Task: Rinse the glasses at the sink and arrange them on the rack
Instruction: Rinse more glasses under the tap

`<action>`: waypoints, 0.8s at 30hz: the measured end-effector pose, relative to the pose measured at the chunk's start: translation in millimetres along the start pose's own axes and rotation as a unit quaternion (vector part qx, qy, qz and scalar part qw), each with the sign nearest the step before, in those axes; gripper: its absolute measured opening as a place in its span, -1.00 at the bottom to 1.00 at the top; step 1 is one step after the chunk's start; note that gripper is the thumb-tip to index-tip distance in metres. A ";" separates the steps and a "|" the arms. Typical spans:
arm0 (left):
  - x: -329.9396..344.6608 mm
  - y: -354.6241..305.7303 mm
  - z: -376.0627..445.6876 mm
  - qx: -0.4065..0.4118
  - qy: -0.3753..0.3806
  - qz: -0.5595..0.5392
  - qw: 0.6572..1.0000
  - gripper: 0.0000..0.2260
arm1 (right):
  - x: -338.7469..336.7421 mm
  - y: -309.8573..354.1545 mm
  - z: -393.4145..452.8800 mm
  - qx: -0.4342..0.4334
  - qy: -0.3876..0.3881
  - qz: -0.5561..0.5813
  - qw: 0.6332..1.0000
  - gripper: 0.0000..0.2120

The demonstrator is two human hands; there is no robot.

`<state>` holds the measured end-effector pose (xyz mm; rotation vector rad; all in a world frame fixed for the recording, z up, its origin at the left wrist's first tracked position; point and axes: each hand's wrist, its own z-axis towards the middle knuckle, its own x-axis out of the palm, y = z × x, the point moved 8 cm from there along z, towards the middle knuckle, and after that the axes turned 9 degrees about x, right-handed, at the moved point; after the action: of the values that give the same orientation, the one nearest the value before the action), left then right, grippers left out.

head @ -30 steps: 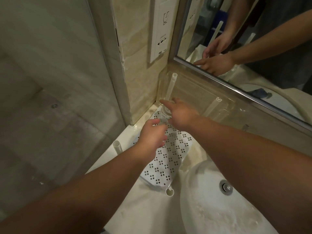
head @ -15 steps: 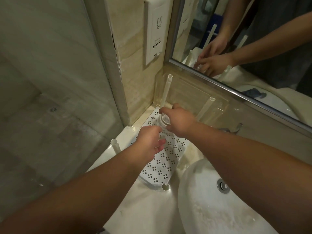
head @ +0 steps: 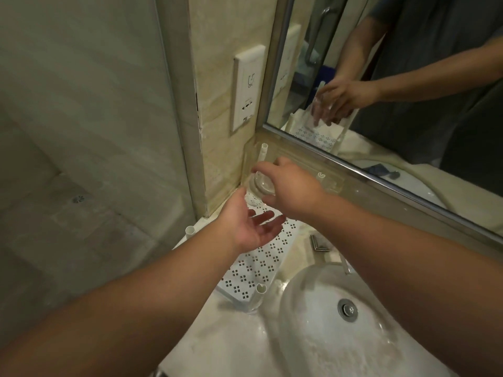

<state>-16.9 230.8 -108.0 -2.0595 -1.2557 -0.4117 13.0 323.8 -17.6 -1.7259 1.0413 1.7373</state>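
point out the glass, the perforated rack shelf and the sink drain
glass (head: 262,183): head view, on its clear round base, held by the right hand (head: 295,190)
perforated rack shelf (head: 258,263): head view, bare patterned surface
sink drain (head: 347,310): head view, centre of metal stopper

One glass (head: 262,183), one rack (head: 258,263), four posts (head: 263,152), two hands (head: 251,227), one sink (head: 313,336), one drain (head: 347,310), one mirror (head: 408,77), one socket (head: 246,88)

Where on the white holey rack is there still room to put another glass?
The rack shows bare holes from under the left hand down to its near post beside the sink. The far corner is crowded: the right hand holds a glass there.
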 end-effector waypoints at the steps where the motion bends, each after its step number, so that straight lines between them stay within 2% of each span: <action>1: 4.9 -1.1 -4.7 0.000 0.007 0.000 1.000 -0.31 | -8.0 4.0 -5.0 -0.004 -0.008 -0.001 1.000 -0.45; 7: 30.0 -6.5 -29.9 -0.006 0.055 -0.032 0.998 -0.15 | -48.1 17.3 -39.4 -0.015 -0.053 -0.024 0.998 -0.43; 16: 56.8 -13.8 -49.9 0.003 0.098 -0.019 0.995 -0.36 | -79.3 7.9 -71.6 0.005 -0.103 0.008 0.995 -0.35; 19: 58.7 -11.8 -52.9 0.008 0.106 -0.005 0.994 -0.36 | -81.1 4.3 -79.1 0.007 -0.103 0.028 0.994 -0.37; 24: 56.1 -27.2 -52.1 0.086 0.082 0.051 0.992 -0.32 | -93.5 -6.0 -85.0 0.019 -0.114 0.092 0.989 -0.40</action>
<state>-9.3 239.8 -27.6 -1.8933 -1.0477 -0.4016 78.9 277.4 79.9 -1.4044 1.1513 1.9611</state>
